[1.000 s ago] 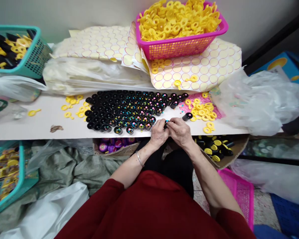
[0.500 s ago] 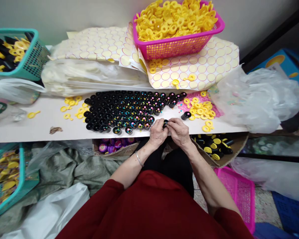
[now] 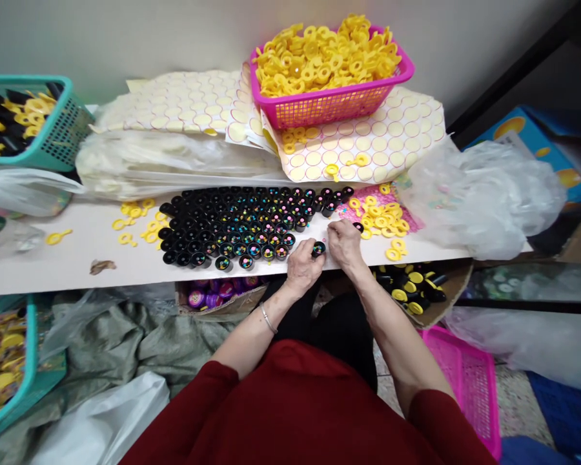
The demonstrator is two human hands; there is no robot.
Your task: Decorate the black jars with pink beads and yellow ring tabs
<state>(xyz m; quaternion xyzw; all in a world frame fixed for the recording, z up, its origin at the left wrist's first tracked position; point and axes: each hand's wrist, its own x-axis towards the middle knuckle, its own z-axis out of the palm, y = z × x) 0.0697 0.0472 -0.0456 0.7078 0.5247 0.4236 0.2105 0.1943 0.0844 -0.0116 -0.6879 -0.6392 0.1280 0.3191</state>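
My left hand (image 3: 304, 266) is closed around a small black cup (image 3: 318, 248) at the front edge of the white table. To its right, my right hand (image 3: 345, 244) has its fingers bent together just above the tabletop; whatever they pinch, if anything, is hidden. Another black cup (image 3: 358, 227) shows just beyond the right hand. Left of both hands stand packed rows of black cups (image 3: 223, 223), many with tiny coloured beads inside and some topped by a pink bead. Loose pink beads (image 3: 363, 192) lie in a heap behind the right hand.
Yellow ring pieces (image 3: 385, 216) lie right of the hands. A pink basket (image 3: 329, 108) of yellow pieces stands behind on printed sticker sheets (image 3: 407, 129). A teal basket (image 3: 72, 123) is far left. Below the table edge (image 3: 126, 284) are cardboard boxes (image 3: 445, 303) of parts.
My hands have come apart. The right hand has moved away from the cup, a little right and back, while the left still holds the cup. The view has shifted slightly.
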